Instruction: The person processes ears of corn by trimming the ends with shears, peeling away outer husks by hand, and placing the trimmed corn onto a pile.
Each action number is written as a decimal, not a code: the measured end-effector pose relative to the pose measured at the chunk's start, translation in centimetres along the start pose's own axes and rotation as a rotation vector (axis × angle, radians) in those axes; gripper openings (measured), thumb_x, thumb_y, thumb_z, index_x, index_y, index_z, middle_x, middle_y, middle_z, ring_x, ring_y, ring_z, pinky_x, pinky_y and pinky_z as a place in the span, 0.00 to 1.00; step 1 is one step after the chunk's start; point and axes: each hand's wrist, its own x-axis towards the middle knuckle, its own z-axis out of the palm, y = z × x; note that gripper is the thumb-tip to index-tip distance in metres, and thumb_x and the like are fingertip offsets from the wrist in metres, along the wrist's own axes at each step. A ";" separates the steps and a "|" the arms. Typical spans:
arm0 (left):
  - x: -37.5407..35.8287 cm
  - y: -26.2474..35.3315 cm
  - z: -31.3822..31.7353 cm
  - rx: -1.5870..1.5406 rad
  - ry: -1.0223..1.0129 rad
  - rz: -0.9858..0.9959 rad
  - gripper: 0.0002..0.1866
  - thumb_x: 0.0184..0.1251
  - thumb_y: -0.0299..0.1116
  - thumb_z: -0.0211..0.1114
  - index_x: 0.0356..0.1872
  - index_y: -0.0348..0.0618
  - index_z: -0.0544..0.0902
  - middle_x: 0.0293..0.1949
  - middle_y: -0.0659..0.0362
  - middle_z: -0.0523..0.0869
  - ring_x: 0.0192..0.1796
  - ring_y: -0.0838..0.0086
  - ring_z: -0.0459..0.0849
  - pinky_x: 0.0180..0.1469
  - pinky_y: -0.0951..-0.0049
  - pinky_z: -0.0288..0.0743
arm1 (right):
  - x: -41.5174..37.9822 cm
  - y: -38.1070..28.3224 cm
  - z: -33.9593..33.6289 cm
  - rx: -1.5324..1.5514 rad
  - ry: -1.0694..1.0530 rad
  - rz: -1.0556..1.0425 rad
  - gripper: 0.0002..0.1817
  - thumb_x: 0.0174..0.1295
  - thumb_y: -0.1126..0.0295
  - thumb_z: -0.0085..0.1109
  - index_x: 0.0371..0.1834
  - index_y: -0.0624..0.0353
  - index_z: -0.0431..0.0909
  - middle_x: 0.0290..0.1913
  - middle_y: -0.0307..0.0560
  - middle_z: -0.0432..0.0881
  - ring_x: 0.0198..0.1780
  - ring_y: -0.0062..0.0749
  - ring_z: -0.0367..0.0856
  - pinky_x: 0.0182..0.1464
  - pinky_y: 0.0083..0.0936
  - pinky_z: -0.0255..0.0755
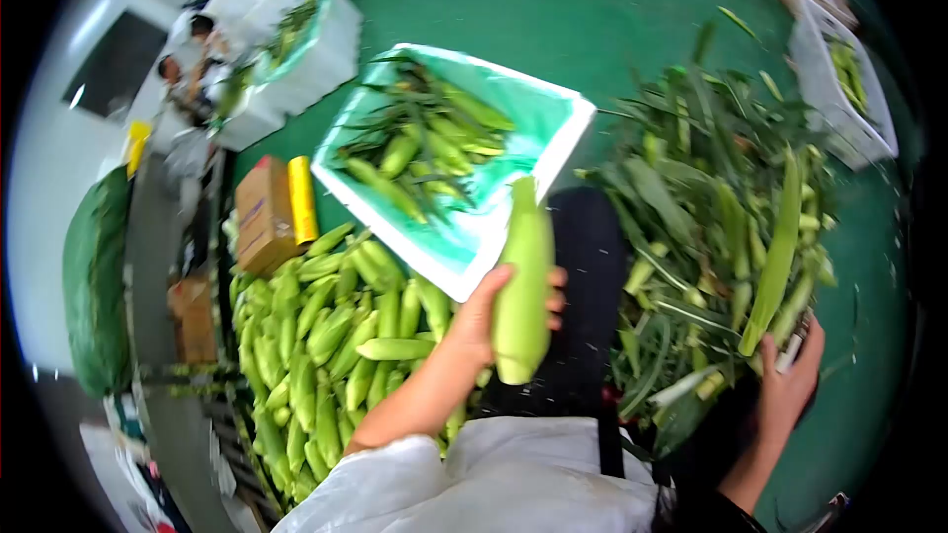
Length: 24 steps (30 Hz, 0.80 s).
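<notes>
My left hand [484,321] is closed around an ear of corn [523,286] in its pale green husk, held upright over my lap. Low on the right, my right hand [788,385] has its fingers curled round a small whitish and dark object that I cannot make out. A long green husk leaf [775,257] rises beside those fingers. This hand is at the edge of a heap of stripped husks and leaves [681,197]. Beyond the held ear stands a white foam box [459,281] with a green liner, holding several leafy ears of corn [444,143].
A large pile of husked-in corn ears [326,345] lies on my left. Near it are a cardboard box [265,217] and a yellow roll [302,199]. A white crate [839,128] stands at right. More foam boxes [321,54] and people [197,69] are at upper left.
</notes>
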 end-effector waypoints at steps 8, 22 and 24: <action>-38.7 13.6 -27.6 1.308 1.681 -0.248 0.50 0.53 0.43 0.78 0.76 0.44 0.59 0.67 0.41 0.74 0.65 0.57 0.78 0.58 0.57 0.77 | -3.9 5.6 4.3 1.075 -0.767 0.538 0.31 0.66 0.54 0.62 0.68 0.60 0.68 0.46 0.46 0.81 0.40 0.30 0.79 0.46 0.28 0.76; 10.6 28.5 -28.4 1.955 1.093 0.338 0.29 0.62 0.41 0.65 0.62 0.35 0.74 0.50 0.37 0.84 0.53 0.43 0.82 0.56 0.51 0.76 | -8.5 -2.2 3.6 1.016 -0.500 1.066 0.36 0.60 0.57 0.63 0.71 0.58 0.65 0.53 0.48 0.78 0.55 0.42 0.77 0.57 0.36 0.75; 15.9 31.4 -34.2 1.688 1.491 -0.107 0.37 0.61 0.55 0.65 0.61 0.31 0.76 0.56 0.40 0.83 0.59 0.49 0.81 0.60 0.54 0.75 | -9.3 -2.6 2.8 1.006 -0.453 1.078 0.37 0.59 0.58 0.63 0.71 0.58 0.65 0.54 0.48 0.78 0.57 0.43 0.76 0.58 0.37 0.75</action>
